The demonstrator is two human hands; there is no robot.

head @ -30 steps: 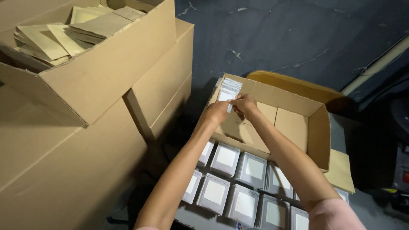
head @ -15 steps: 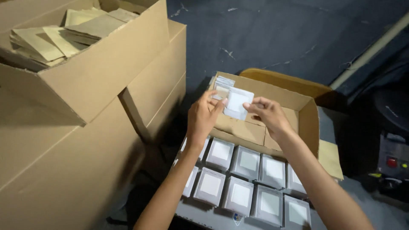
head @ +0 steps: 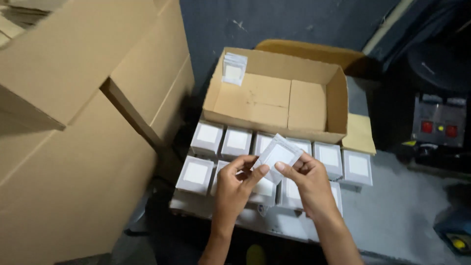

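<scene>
My left hand and my right hand together pinch a small clear plastic packet with a white square item inside. I hold it tilted, above two rows of several small grey-and-white square boxes on a surface below. Beyond the rows lies an open shallow cardboard box. A few similar clear packets lean upright in its far left corner; the remainder of its floor is bare cardboard.
Large stacked cardboard cartons fill the left side. A tan board lies right of the open box. A dark device with red buttons sits at the far right. A yellow round object shows at the bottom.
The view has dropped. My hands came back from the open box's far corner toward me, holding one packet over the rows of boxes; a few packets stay in the box's corner.
</scene>
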